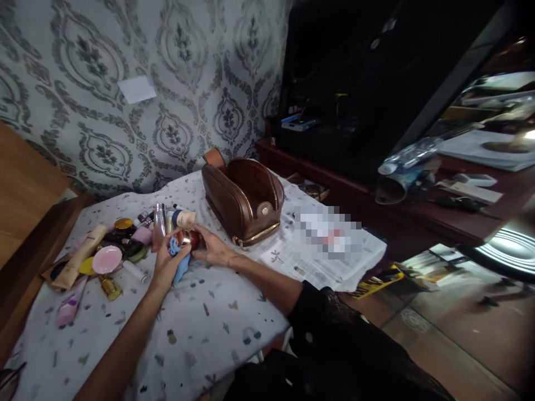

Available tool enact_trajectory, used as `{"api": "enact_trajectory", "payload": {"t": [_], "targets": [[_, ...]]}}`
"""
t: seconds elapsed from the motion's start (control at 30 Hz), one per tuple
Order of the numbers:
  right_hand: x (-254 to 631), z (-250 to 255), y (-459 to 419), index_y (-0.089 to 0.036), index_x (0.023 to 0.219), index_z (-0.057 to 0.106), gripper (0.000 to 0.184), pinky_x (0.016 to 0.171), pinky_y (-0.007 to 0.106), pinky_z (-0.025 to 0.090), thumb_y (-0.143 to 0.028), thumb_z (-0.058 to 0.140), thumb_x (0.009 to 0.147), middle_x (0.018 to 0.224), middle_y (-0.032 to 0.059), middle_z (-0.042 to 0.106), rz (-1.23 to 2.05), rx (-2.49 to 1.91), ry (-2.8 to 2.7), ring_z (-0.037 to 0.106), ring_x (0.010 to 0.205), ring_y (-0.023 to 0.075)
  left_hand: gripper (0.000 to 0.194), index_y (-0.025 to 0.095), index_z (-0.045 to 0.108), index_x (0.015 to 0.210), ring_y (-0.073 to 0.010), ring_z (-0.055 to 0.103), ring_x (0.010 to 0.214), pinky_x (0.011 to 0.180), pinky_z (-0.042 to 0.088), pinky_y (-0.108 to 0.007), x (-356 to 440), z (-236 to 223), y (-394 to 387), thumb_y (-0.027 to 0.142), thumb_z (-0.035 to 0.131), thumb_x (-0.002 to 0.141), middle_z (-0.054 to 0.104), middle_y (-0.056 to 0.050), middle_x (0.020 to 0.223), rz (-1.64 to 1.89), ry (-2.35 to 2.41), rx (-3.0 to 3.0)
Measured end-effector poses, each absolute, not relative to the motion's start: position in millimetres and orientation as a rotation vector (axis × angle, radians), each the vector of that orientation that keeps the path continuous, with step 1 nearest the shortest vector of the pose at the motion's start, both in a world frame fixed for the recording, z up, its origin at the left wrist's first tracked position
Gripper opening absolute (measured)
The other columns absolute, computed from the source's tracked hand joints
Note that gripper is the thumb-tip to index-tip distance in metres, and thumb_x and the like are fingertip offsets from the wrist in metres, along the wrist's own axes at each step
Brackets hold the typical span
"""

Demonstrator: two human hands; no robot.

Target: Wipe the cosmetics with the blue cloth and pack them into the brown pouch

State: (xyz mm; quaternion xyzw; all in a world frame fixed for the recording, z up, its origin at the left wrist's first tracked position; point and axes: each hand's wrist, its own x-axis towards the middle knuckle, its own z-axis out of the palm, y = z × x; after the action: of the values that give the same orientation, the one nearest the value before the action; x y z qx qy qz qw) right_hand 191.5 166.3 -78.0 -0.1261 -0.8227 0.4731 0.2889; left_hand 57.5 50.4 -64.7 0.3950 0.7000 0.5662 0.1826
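Note:
My left hand [164, 262] is closed around a bunched blue cloth [180, 272], which it presses against a small dark red cosmetic container with a shiny gold part [186, 238]. Curled fingers of my right hand [214, 248] grip the same container from the right; their tips are partly hidden. Just beyond my hands stand a silver-pink tube [160, 220] and a beige tube with a dark cap [184, 218]. To the right sits a brown toiletry bag [225, 210] with its zipped top gaping.
Left of my hands lies a cluster of cosmetics, including a pink round jar [107, 260], a small gold bottle [110, 287], a long beige tube [81, 256] and a purple-pink tube [69, 306]. A patterned cloth [200, 334] covers the table. A plastic bottle [407, 156] lies on the dark red cabinet.

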Motion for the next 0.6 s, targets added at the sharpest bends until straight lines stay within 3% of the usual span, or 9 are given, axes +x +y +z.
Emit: {"api": "enact_trajectory", "payload": {"t": [0.23, 0.4, 0.5, 0.6], "targets": [[191, -76, 163, -0.016, 0.143, 0.043, 0.082, 0.088, 0.036, 0.052, -0.027, 0.079, 0.071, 0.108, 0.0074, 0.068, 1.259, -0.420, -2.236, 0.066, 0.093, 0.0219, 0.071, 0.022, 0.049, 0.135, -0.0263, 0.063, 0.113, 0.106, 0.044, -0.044, 65, -58, 41, 0.053, 0.070, 0.075, 0.064, -0.010, 0.122, 1.420, 2.027, 1.202], [193, -72, 162, -0.016, 0.131, 0.054, 0.071, 0.086, 0.033, 0.052, -0.029, 0.083, 0.067, 0.103, 0.0049, 0.068, 1.224, -0.466, -2.230, 0.065, 0.094, 0.0211, 0.079, 0.024, 0.036, 0.138, -0.0298, 0.065, 0.110, 0.099, 0.050, -0.048, 63, -53, 27, 0.056, 0.070, 0.074, 0.062, -0.013, 0.124, 1.278, 2.180, 1.442], [194, -71, 162, -0.016, 0.119, 0.062, 0.058, 0.086, 0.032, 0.051, -0.030, 0.083, 0.066, 0.103, 0.0048, 0.068, 1.189, -0.497, -2.219, 0.064, 0.094, 0.0210, 0.081, 0.021, 0.039, 0.128, -0.0334, 0.068, 0.102, 0.089, 0.055, -0.051, 58, -48, 19, 0.061, 0.074, 0.067, 0.064, -0.014, 0.116, 1.047, 2.278, 1.557], [194, -73, 164, -0.017, 0.118, 0.064, 0.059, 0.086, 0.031, 0.050, -0.031, 0.084, 0.064, 0.106, 0.0047, 0.068, 1.211, -0.500, -2.183, 0.064, 0.095, 0.0204, 0.075, 0.022, 0.043, 0.120, -0.0287, 0.069, 0.082, 0.073, 0.057, -0.044, 51, -42, 15, 0.062, 0.075, 0.065, 0.066, -0.008, 0.099, 0.848, 2.302, 1.547]]}}
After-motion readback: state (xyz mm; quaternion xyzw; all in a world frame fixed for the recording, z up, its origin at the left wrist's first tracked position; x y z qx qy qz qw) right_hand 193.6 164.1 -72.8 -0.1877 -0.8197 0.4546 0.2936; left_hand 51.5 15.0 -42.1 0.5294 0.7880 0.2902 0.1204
